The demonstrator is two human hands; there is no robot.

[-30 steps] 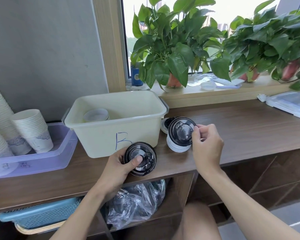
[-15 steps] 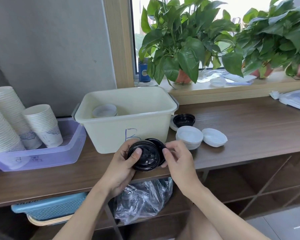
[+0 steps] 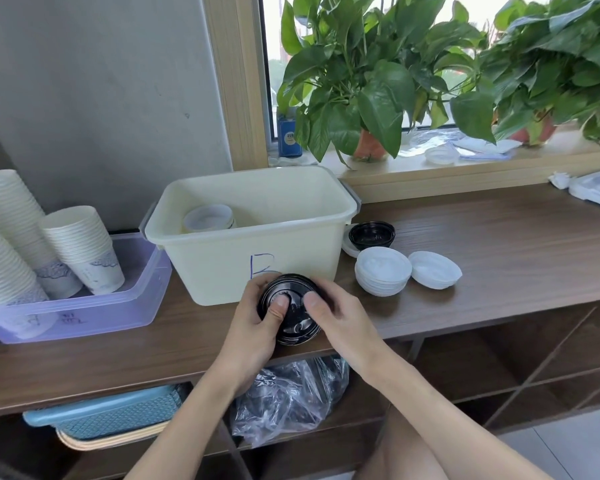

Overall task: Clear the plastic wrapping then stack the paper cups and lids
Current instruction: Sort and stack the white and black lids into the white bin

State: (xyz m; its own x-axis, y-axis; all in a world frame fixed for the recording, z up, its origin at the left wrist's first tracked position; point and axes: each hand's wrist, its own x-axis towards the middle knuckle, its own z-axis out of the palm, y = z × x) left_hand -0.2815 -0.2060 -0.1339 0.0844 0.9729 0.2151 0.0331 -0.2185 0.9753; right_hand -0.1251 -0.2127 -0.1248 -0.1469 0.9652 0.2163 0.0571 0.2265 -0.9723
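At the far left, the paper cups (image 3: 73,251) stand nested in the purple tray (image 3: 84,317), which looks done. Front and centre, my left hand (image 3: 253,329) and right hand (image 3: 343,323) both clasp the black lids (image 3: 297,323), fingers curled round the rim and thumbs pressing on top, above the plastic wrapping (image 3: 288,400) bunched on the shelf below. Rightward, 1 black lid (image 3: 371,234), the white lid stack (image 3: 383,271) and 1 loose white lid (image 3: 434,270) lie apart, so I judge the lids roughly half stacked.
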